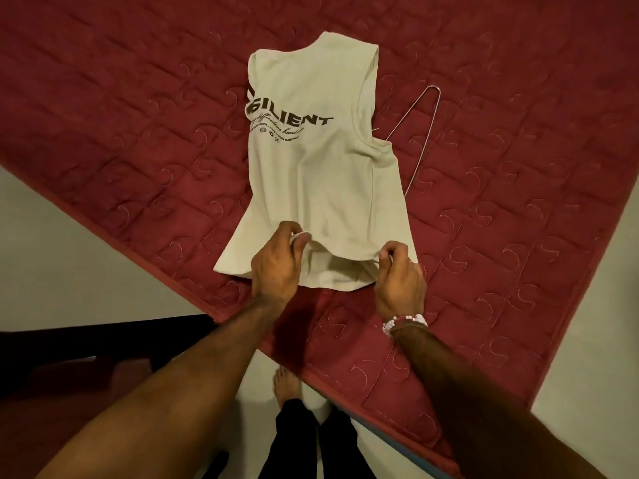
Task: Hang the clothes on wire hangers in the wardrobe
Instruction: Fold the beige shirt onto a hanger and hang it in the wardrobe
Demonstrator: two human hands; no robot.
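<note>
A cream sleeveless shirt (321,174) with dark lettering lies flat on a red quilted bedspread (138,115), its hem toward me. My left hand (276,267) pinches the upper layer of the hem near the middle. My right hand (397,274), with a bead bracelet at the wrist, pinches the hem at its right corner. The hem opening gapes slightly between the two hands. A silver wire hanger (420,133) lies on the bedspread at the shirt's right side, partly tucked under the armhole.
The bed's corner points toward me, with pale floor (69,254) on the left and right. My bare foot (287,382) and dark trousers show below. A dark object (69,357) sits at the lower left.
</note>
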